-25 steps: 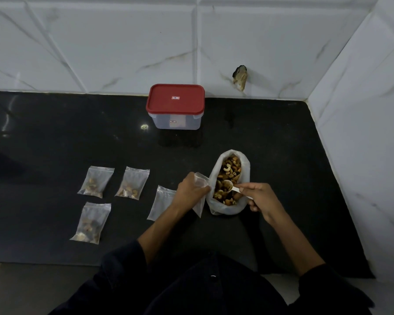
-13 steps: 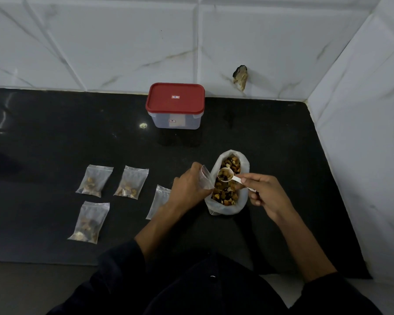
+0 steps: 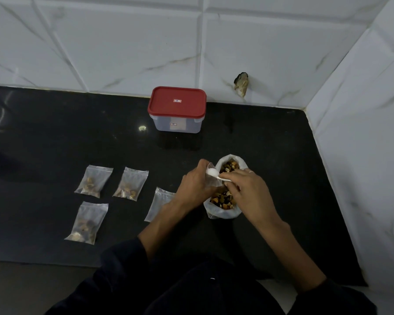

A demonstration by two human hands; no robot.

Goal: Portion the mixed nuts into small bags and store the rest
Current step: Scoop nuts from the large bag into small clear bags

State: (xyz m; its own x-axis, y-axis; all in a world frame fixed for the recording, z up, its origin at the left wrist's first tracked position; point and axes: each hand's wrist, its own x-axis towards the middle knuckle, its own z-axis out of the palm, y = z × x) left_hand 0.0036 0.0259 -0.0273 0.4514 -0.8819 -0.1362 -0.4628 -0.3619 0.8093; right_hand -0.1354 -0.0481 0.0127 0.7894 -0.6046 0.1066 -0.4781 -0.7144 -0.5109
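Note:
A large white bag of mixed nuts [image 3: 223,210] stands open on the black counter [image 3: 55,144]. My left hand [image 3: 195,183] holds a small clear bag [image 3: 212,181] upright just left of it. My right hand [image 3: 246,189] grips a white spoon [image 3: 214,173], turned over with its bowl at the small bag's mouth. Three small bags with nuts lie to the left: one at the far left [image 3: 93,181], one beside it [image 3: 131,183], one nearer me [image 3: 87,222]. An empty small bag [image 3: 159,204] lies partly under my left forearm.
A clear storage box with a red lid [image 3: 177,109] stands shut at the back by the tiled wall. A white tiled side wall [image 3: 362,155] closes off the counter on the right. The counter's front edge runs just before my dark sleeves.
My right hand lifted the spoon out of the large bag, carried it left and tipped it over at the small bag's mouth. My left hand raised the small bag slightly.

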